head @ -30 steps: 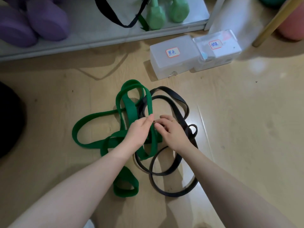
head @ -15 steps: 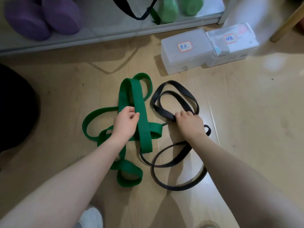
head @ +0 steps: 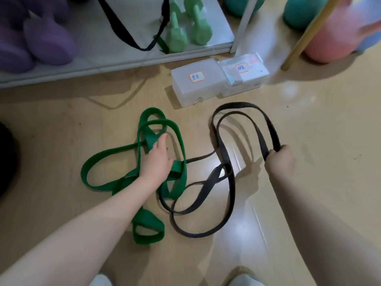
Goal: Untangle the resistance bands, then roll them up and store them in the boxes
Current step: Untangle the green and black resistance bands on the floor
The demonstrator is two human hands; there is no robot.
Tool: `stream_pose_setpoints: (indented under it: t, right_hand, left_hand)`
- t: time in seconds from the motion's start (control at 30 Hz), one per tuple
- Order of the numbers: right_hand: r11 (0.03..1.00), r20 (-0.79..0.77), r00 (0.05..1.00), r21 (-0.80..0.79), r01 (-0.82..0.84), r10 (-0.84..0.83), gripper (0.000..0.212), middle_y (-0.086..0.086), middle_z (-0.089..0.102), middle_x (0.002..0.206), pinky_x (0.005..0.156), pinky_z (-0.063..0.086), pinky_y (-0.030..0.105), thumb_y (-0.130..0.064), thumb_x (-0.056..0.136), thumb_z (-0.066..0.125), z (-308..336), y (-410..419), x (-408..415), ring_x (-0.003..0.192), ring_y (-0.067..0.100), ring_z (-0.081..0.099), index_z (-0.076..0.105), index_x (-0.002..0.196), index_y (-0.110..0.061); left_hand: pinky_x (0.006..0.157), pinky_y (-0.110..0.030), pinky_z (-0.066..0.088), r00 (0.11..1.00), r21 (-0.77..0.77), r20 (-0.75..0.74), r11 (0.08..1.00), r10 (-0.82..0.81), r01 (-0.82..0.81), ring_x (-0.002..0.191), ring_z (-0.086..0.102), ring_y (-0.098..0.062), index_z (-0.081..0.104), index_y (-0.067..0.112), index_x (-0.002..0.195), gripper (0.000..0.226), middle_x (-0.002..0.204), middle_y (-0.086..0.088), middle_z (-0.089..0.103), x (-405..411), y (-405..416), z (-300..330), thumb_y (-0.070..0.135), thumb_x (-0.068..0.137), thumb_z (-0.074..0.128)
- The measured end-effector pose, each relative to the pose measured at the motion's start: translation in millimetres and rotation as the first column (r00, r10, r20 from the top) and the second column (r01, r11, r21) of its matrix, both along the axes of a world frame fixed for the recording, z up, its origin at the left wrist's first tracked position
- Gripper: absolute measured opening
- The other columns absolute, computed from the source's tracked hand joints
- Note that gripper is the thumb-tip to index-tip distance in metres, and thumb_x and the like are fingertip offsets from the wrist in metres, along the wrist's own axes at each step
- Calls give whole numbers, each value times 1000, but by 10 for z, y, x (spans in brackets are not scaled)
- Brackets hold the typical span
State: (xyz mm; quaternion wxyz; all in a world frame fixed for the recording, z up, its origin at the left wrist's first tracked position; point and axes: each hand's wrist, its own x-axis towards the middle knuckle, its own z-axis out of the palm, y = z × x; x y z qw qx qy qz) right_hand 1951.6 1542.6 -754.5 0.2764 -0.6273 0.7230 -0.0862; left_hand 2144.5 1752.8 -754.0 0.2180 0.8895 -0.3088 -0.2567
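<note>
A wide green resistance band (head: pixel 99 162) lies in loose loops on the wooden floor, left of centre. My left hand (head: pixel 157 157) rests flat on it, fingers straight, pressing it down. A narrower black band (head: pixel 231 182) is stretched out to the right, and one thin strand of it still runs under the green band's right edge. My right hand (head: pixel 278 159) grips the black band's far loop, fingers curled round it. Two clear lidded boxes stand behind the bands: the left box (head: pixel 195 85) and the right box (head: pixel 245 73), each with a handwritten label.
A low white shelf (head: pixel 123 56) at the back holds purple dumbbells (head: pixel 47 42) and green dumbbells (head: pixel 185 32), with another black strap hanging over it. A wooden pole (head: pixel 305 36) and pink and teal balls stand at the back right. A dark object sits at the left edge.
My right hand has pulled the black band out to the right, well apart from the green one. My left hand opened from gripping the green band to pressing it flat.
</note>
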Motion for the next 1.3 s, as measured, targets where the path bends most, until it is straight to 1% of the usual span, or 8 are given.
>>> stream_pose_setpoints:
  t: [0.23, 0.37, 0.5, 0.6, 0.7, 0.83, 1.07, 1.3]
  right_hand:
    - [953, -210, 930, 104, -286, 302, 41, 10, 7, 156, 105, 28, 51, -13, 93, 42, -131, 506, 123, 140, 33, 11, 37, 134, -14]
    - [776, -432, 668, 134, -616, 606, 31, 4, 10, 156, 109, 7, 59, -15, 93, 40, -183, 805, 295, 143, 31, -5, 45, 123, -21]
    - [531, -450, 437, 102, -841, 779, 44, 3, 14, 156, 105, -21, 56, -13, 92, 37, -219, 908, 300, 144, 29, -11, 38, 135, -24]
    - [249, -444, 135, 211, -945, 886, 52, 0, 16, 156, 101, -26, 51, -13, 93, 39, -305, 880, 157, 145, 26, -7, 28, 142, -27]
    - [199, -436, 74, 249, -948, 897, 43, 0, 43, 138, 111, -14, 50, -16, 92, 46, -367, 790, 47, 140, 27, 22, 40, 133, -27]
    - [465, -198, 424, 257, -847, 883, 17, 1, 54, 102, 86, 47, 38, -26, 94, 46, -362, 654, -26, 94, 23, 57, 57, 104, -19]
    - [929, -92, 926, -26, -369, 365, 14, 3, 51, 78, 52, 32, 29, -16, 95, 41, 223, 397, 35, 64, 18, 45, 52, 100, -11]
    - [647, -374, 543, 258, -718, 752, 41, 8, 50, 128, 93, 38, 34, -23, 88, 48, 396, 846, 124, 117, 28, 46, 46, 129, -16]
  left_hand:
    - [116, -40, 8, 549, 348, 245, 601, -799, 719, 144, 2, -23, 14, 32, 148, 75, 158, 0, -3, 7, 63, -127, -3, 89, 44]
    - [116, -39, -1, 262, 514, 208, 333, -943, 791, 145, -6, -25, 14, 30, 148, 67, 157, -4, -12, 4, -6, -185, 3, 93, 40]
    - [115, -43, -6, 168, 588, 290, 314, -942, 745, 145, 3, -31, 38, 18, 137, 44, 156, -12, 14, 28, -147, -249, 10, 94, 42]
    - [116, -43, 0, 183, 580, 380, 388, -907, 716, 140, 21, -30, 47, 13, 128, 35, 142, -12, 40, 64, -201, -216, 10, 93, 42]
    - [116, -41, 13, 288, 558, 384, 469, -877, 685, 131, 37, -26, 48, 15, 129, 36, 135, -8, 49, 182, -176, -125, 13, 92, 47]
    - [81, -32, 50, 619, 404, 329, 699, -713, 591, 96, 57, -20, 54, 17, 122, 29, 110, -3, 57, 433, -8, 23, 22, 95, 47]
    - [65, -32, 47, 872, 227, 270, 907, -408, 354, 86, 57, -21, 62, 18, 114, 30, 99, -3, 60, 830, 130, 436, 34, 95, 47]
    - [67, -33, 53, 923, 254, 78, 903, -377, 347, 77, 59, -18, 65, 19, 110, 28, 90, -2, 62, 798, 200, 864, 35, 94, 49]
